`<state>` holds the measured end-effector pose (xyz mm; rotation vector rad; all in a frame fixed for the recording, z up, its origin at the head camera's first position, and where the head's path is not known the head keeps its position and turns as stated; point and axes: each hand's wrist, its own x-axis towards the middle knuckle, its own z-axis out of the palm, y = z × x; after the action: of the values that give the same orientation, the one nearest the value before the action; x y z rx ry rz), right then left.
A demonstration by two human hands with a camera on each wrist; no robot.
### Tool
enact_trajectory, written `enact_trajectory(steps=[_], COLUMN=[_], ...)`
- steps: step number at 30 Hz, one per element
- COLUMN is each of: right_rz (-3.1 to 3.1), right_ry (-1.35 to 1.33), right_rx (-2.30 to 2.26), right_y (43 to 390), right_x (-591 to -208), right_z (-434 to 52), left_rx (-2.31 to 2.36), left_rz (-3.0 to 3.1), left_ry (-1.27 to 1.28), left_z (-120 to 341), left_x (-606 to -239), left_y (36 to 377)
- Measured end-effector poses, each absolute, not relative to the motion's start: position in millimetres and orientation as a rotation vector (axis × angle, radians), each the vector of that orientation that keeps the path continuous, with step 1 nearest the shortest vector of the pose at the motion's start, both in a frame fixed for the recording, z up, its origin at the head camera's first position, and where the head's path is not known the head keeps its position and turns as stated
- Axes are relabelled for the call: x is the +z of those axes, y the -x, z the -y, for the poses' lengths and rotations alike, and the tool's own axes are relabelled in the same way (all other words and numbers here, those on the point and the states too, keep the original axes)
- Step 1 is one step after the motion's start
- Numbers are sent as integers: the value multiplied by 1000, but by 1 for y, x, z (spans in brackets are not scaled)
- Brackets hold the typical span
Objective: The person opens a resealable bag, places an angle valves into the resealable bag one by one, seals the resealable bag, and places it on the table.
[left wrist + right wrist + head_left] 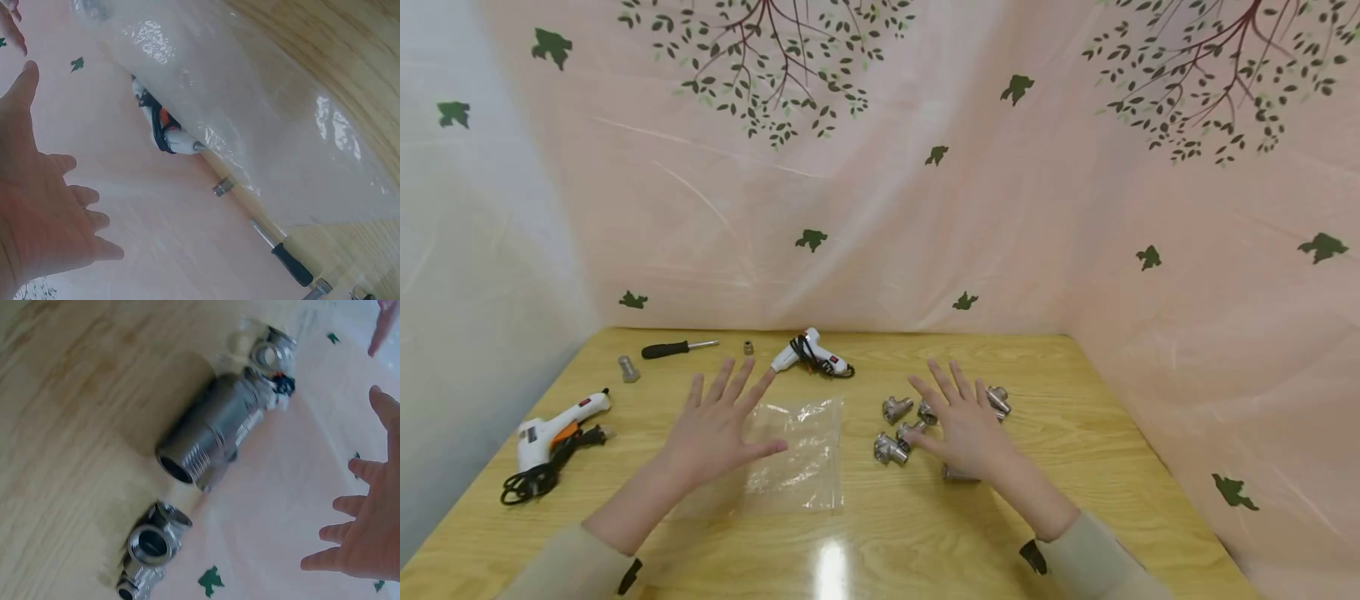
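Observation:
My left hand (711, 433) is held over the left part of a clear plastic bag (808, 467), its fingers spread and holding nothing. The bag lies flat on the wooden table. Over a group of several metal pipe fittings (891, 450) my right hand (970, 433) spreads its fingers, also holding nothing, and hides some of them. In the right wrist view a large threaded metal cylinder (209, 428) and a branched fitting (152, 544) lie on the wood, with the right hand (369, 512) off to the side.
A white glue gun (816, 354) with a wound black cord lies behind the bag, and a second glue gun (550, 437) is at the left. Near the back left edge are a black-handled screwdriver (666, 350), a small metal fitting (748, 347) and a longer metal piece (628, 369).

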<state>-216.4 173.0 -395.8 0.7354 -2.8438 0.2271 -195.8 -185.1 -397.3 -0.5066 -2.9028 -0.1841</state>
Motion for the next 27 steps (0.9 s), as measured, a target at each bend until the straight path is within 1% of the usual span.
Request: enact_trajectory(steps=[8, 18, 24, 27], right_rz=[2869, 2854, 2878, 2895], right_ry=[-961, -1255, -1407, -1446], right_rx=[270, 243, 155, 143], right_y=[221, 231, 239, 244], right_x=[-413, -431, -439, -439], right_z=[-148, -130, -118, -112], left_rx=[-221, -326, -514, -545], left_rz=[2914, 2882, 2916, 2948], left_ry=[664, 813, 855, 830], left_z=[178, 161, 150, 146], left_x=[-407, -431, -438, -441], left_y=[200, 205, 205, 206])
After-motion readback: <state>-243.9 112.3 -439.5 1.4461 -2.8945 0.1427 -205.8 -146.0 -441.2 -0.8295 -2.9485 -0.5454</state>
